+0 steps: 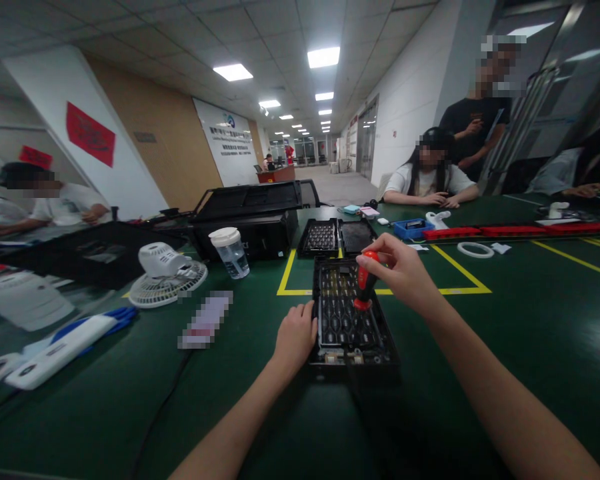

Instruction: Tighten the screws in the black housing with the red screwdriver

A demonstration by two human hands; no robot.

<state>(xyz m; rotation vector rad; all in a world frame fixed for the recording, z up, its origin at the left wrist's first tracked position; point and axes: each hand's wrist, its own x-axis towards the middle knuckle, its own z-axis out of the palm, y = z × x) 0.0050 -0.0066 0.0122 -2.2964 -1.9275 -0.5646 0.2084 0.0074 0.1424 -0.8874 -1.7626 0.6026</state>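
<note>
**Red screwdriver over the open bit case**

So the right hand (403, 273) is clamped around a red-handled screwdriver (365, 283), fingers wrapped over the top of the grip. The tool stands pretty much upright, with its lower end down among the rows of bits in the open black bit case (353, 327). That case lies flat on the green worktop (480, 373), right in front of the person, its far end just crossing the yellow tape (460, 270) outline.

The left hand (295, 337) sits at the left rim of the bit case with its fingers curled in against the edge. From this angle I can't tell if it's actually gripping the rim or only resting there.

Other stuff around:
- a second case (337, 237), also open, just behind the first one
- a black toolbox (250, 223) further back on the left
- a lidded cup (230, 252) and a white fan (167, 273) lying near each other, left of the cases
- a blue tray (413, 229) and a white ring (475, 250) off to the right

A person (430, 177) sits across the worktop with both arms resting on it.
</note>
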